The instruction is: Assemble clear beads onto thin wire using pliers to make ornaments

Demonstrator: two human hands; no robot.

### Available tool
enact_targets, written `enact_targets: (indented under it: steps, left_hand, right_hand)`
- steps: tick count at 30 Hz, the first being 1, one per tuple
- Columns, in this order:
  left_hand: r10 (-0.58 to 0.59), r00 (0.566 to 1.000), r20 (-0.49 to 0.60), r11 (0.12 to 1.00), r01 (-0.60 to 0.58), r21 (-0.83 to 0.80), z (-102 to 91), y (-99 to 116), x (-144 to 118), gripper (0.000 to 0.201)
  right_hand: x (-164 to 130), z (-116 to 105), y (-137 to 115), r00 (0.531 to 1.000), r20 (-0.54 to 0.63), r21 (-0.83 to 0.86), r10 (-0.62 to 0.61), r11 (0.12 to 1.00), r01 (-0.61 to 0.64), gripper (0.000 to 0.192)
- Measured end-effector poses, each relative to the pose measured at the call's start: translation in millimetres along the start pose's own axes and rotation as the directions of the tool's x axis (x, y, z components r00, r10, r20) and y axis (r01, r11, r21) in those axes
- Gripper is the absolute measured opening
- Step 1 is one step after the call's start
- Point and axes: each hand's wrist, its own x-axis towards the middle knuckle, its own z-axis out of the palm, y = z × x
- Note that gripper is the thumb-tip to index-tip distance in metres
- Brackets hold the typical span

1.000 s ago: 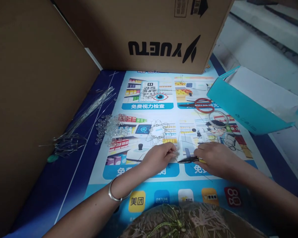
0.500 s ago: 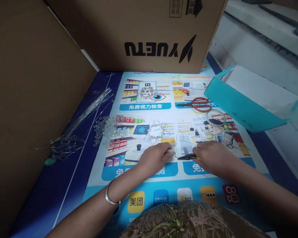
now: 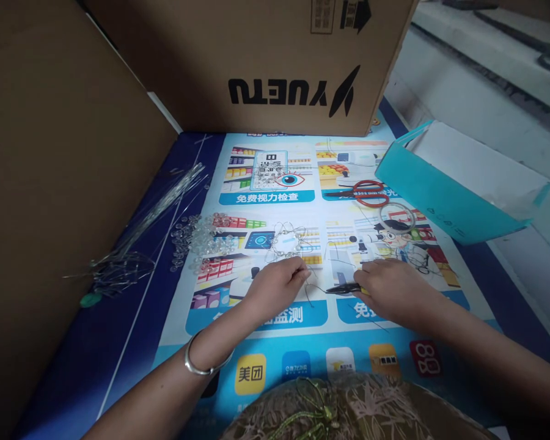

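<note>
My left hand (image 3: 275, 286) rests on the printed mat (image 3: 275, 360), fingertips pinched on a thin dark wire (image 3: 308, 294) just below a round wire-and-bead piece (image 3: 288, 242). My right hand (image 3: 389, 288) grips small pliers (image 3: 343, 288) with a yellow handle, the dark jaws pointing left toward the wire. The two hands lie a short gap apart. A silver bangle (image 3: 200, 366) circles my left wrist.
Clear beads (image 3: 201, 238) lie piled left of the bead piece, and a bundle of thin wires (image 3: 142, 226) runs along the left cardboard wall (image 3: 50, 171). Red scissors (image 3: 364, 193), a wire ring (image 3: 398, 215), a teal box (image 3: 444, 195) and a big cardboard box (image 3: 275, 61) stand beyond.
My left hand has drawn back to the left, away from the pliers, and the wire now trails loose between the hands. The right hand has stayed nearly still.
</note>
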Motion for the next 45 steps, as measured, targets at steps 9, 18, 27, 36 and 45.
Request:
enact_targets:
  steps: [9,18,27,36,45]
  left_hand:
    - [-0.056,0.996,0.073,0.936,0.027,0.351,4.0,0,0,0.025]
    - [-0.044,0.997,0.063,0.926,0.017,0.378,5.5,-1,0,0.026]
    - [-0.070,0.996,0.053,0.918,0.044,0.395,5.3,-1,0,0.027]
    - [-0.106,0.993,0.051,0.905,0.075,0.419,0.1,1,-3,0.034]
    - [-0.091,0.995,0.045,0.887,0.061,0.459,-3.3,2,-6,0.036]
  right_hand:
    - [-2,8,-8,0.998,-0.057,-0.053,0.007,0.999,-0.010,0.012]
    - [-6,12,-9,0.994,-0.106,-0.128,-0.022,0.992,0.008,0.008]
    - [-6,5,-10,0.991,-0.133,-0.134,0.006,0.991,-0.024,0.009]
    - [-4,7,-14,0.991,-0.132,-0.126,0.003,0.992,-0.019,0.010]
    - [-3,11,-13,0.992,-0.126,-0.143,-0.004,0.990,-0.014,0.008]
